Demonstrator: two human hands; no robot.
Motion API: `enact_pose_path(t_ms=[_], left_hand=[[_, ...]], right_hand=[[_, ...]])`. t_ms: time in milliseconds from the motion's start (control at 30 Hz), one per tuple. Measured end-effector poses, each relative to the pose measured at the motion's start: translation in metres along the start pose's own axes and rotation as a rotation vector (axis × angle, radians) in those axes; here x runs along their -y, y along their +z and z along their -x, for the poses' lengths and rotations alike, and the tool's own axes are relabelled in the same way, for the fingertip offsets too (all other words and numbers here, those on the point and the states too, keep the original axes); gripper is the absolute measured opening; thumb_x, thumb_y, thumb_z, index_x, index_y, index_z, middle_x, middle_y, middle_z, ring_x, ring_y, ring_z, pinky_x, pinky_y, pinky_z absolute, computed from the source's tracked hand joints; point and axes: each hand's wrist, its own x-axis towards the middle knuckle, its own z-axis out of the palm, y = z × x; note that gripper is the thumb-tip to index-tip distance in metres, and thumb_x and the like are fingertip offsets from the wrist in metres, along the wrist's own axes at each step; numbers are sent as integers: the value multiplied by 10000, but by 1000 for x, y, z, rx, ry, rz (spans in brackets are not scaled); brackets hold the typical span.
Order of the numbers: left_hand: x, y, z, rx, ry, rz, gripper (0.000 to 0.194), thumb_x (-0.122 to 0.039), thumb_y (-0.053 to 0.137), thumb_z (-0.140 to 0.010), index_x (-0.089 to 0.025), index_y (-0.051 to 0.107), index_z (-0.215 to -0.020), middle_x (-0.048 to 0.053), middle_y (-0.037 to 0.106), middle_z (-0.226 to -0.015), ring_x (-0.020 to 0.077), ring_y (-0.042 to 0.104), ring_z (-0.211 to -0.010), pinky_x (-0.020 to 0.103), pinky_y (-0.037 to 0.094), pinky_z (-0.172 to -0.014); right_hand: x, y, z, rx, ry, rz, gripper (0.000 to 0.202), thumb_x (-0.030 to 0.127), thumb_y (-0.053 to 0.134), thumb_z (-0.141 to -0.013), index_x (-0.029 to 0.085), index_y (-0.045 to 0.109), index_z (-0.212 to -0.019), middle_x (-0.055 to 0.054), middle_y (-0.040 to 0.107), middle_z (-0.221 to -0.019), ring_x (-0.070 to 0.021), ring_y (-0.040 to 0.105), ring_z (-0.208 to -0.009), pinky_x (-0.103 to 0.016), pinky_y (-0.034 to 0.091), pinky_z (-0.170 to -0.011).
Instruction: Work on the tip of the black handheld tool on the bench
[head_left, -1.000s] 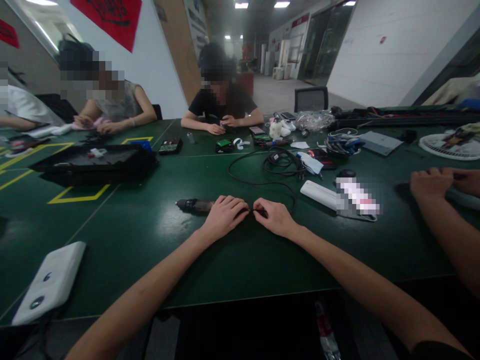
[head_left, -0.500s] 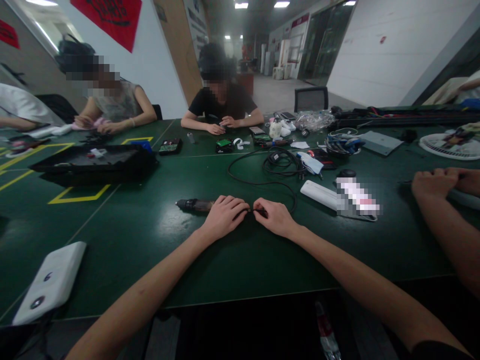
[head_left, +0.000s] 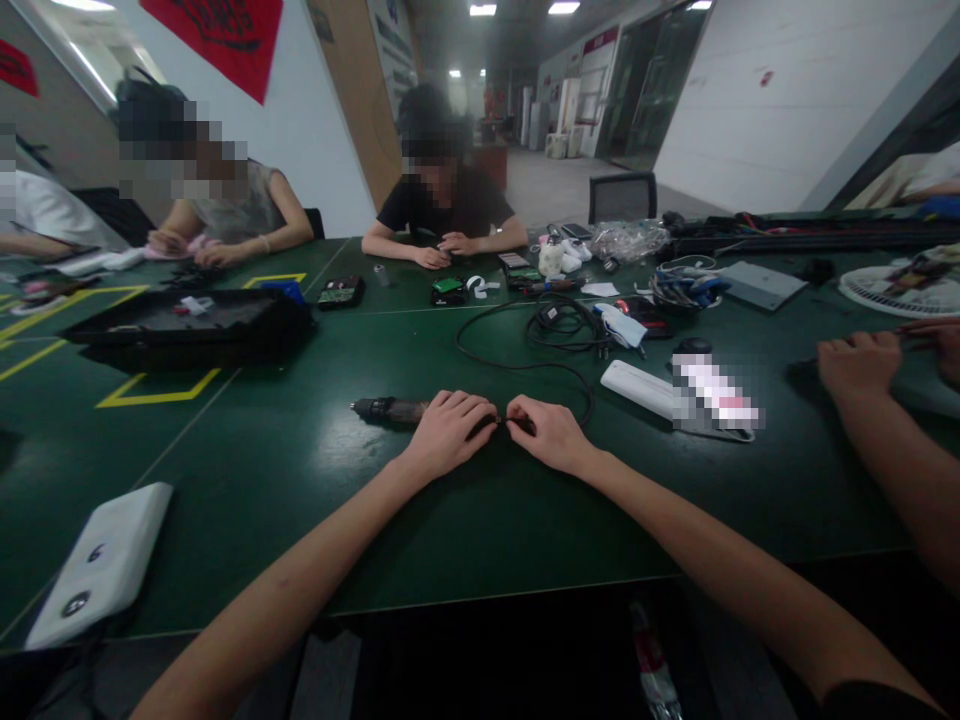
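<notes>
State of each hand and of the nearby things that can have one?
Left hand: closed over the dark tool
Right hand: fingertips pinched, apparently on the black cable's end
Dark tool: lying lengthwise
Black cable: partly coiled; whether plugged in, cannot tell
Black tray: open-topped, white item inside

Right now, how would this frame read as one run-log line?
left hand: gripping dark tool by its rear | right hand: pinching black cable, held part mostly hidden | tool tip: toward picture's left | place: green table
</notes>
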Motion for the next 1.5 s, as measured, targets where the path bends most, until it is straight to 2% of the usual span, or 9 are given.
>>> enact_pose_path(t_ms=[400,567,1067,1233,1500], left_hand=[[-1,0,0,-1,1,4,241,-349,521,-1032,-263,650,-1216,44,700,-1234,235,602,-1108,430,418,-950],[-1,0,0,-3,-7,-5,241,-396,512,-1041,-251,665,-1158,52,708,-1203,238,608,-1085,432,418,-944],[1,1,1,3,-1,6,243,-363,509,-1041,-260,647,-1212,46,702,-1241,239,603,-1112,433,409,-957],[0,1,0,-2,-10,7,248,-405,507,-1044,-256,656,-1176,50,709,-1219,242,610,-1099,435,415,-952],[0,1,0,-10,-6,2,233,-371,527,-1025,-259,666,-1175,57,708,-1207,242,612,-1095,435,426,-943]], right_hand=[[1,-1,0,-4,-5,5,83,261,595,-978,236,597,-1057,-15,692,-964,-159,615,-800,-265,404,-706],[1,0,1,-6,1,7,84,266,596,-977,233,602,-1053,-15,689,-947,-159,614,-790,-265,400,-697],[1,0,0,-5,-1,0,81,264,597,-973,237,599,-1049,-14,692,-954,-159,614,-795,-259,395,-698],[1,0,0,-5,-4,6,81,261,591,-973,240,601,-1050,-12,689,-949,-160,614,-794,-261,397,-695],[1,-1,0,0,0,4,78,255,591,-973,236,603,-1047,-12,689,-945,-157,610,-783,-258,395,-689]])
